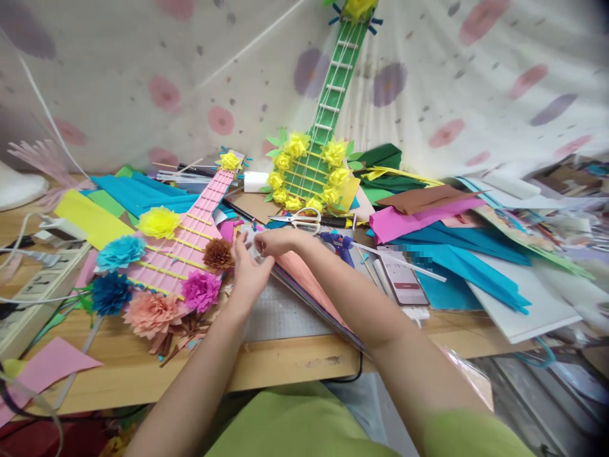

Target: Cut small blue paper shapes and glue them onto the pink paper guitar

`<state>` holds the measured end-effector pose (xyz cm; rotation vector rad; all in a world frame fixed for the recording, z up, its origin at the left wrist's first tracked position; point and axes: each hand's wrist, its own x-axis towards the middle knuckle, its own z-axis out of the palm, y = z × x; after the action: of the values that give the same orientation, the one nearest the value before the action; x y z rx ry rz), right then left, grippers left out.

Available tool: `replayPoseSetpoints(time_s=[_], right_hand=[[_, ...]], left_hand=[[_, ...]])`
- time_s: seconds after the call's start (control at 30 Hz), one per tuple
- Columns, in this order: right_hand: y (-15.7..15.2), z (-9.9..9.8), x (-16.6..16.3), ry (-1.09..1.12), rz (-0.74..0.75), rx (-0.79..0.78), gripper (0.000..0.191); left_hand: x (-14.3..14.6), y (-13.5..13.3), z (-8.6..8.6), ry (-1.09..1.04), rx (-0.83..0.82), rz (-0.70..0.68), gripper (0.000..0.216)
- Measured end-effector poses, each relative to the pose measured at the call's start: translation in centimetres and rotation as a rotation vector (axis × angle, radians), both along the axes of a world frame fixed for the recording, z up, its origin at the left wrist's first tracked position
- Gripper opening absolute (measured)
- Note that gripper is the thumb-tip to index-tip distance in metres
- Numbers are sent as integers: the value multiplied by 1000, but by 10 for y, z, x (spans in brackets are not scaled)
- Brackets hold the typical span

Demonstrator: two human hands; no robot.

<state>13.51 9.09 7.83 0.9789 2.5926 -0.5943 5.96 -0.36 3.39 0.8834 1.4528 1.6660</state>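
My left hand (248, 270) and my right hand (278, 241) meet over the desk, fingers pinched together on a small pale piece I cannot make out. Just left of them lies a pink paper guitar (183, 247) trimmed with paper flowers; the brown flower (218, 254) is nearest my left hand, a magenta flower (200, 290) below it. Under my forearms lie a grey cutting mat (280, 314) and a pink sheet (304, 273).
A green paper guitar (328, 120) with yellow flowers leans on the dotted cloth behind. Scissors (299, 219), a blue glue gun (339, 244) and a phone (403, 276) lie near my right arm. Coloured paper sheets (457, 254) pile up right; a power strip (33, 285) sits left.
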Motion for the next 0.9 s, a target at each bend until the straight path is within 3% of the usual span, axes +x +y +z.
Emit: replayPoseSetpoints(time_s=[0.07,0.17,0.3,0.37,0.47,0.63,0.9], right_hand=[[-3,-6,2,16,1,21,20],[-8,-16,6,74,11,49,22],[-19,-29,16,148,0,146,27],[-26,-32,22,166,20,176,29],[-35,-31,32,227,79,211,29],[-41,-26,41,332,127,254,30],[-48,-24,39,371,134,367,17]], left_hand=[[-3,3,11,120,162,95,54],[-10,19,24,191,201,-57,36],[-21,48,21,444,-49,-417,15],[-27,58,13,526,-142,-508,10],[-35,66,6,486,-319,-597,9],[-39,68,12,495,-638,-825,12],[-38,78,15,440,-741,-1046,11]])
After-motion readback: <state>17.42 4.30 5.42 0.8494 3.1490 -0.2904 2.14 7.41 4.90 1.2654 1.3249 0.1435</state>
